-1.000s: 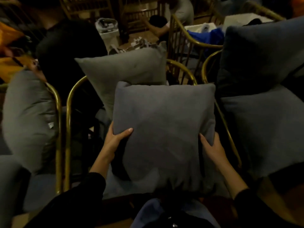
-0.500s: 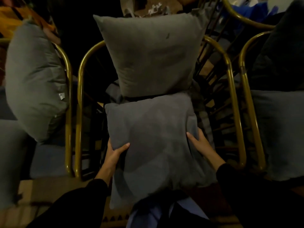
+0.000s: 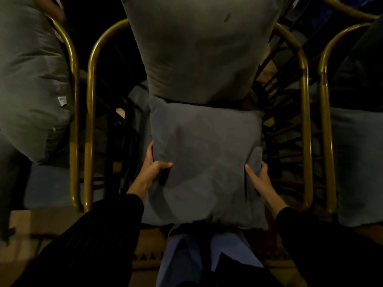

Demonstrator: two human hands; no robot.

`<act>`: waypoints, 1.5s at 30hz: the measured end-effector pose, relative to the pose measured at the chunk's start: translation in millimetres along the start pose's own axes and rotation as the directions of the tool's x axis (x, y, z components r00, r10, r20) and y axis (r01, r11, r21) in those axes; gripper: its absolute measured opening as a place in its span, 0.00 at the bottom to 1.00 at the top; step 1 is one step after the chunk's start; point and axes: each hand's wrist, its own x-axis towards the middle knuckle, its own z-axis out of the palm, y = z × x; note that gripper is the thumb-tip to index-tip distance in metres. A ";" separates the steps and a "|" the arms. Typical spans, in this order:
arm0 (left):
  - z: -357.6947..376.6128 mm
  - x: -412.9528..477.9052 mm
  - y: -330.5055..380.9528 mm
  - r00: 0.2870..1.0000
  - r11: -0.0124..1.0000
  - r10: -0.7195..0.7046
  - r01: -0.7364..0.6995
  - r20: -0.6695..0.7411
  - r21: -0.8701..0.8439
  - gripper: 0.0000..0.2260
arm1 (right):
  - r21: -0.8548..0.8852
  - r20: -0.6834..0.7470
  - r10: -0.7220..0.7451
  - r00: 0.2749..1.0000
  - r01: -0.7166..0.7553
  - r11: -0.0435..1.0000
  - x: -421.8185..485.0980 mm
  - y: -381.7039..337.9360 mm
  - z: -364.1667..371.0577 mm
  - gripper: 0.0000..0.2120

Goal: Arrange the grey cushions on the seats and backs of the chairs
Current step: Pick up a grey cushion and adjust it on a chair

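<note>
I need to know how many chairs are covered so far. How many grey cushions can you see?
4. One on the middle seat, held by both hands; one upright against that chair's back; one on the left chair; one on the right chair's seat. Darkness may hide others.

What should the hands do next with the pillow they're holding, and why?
Probably push the seat cushion a bit further back and let go. The left hand and right hand grip its sides, its far edge already meets the back cushion, but its near edge seems to hang over the front of the gold chair.
</note>
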 end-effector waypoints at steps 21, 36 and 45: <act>27.2 -7.4 -27.9 0.995 0.574 0.058 0.038 -0.087 0.818 0.35 | -0.710 0.010 -0.217 0.976 0.160 0.686 15.8 -8.0 45.8 0.41; -98.7 -78.2 58.9 0.953 0.894 0.215 -0.104 -0.213 0.435 0.15 | -0.511 0.497 -0.382 0.779 0.619 0.596 -118.7 -100.0 220.6 0.29; -341.2 -62.2 80.4 0.827 0.945 0.285 -0.157 -0.485 0.287 0.14 | -0.478 0.425 -0.694 0.581 0.795 0.373 -199.6 -206.8 424.3 0.28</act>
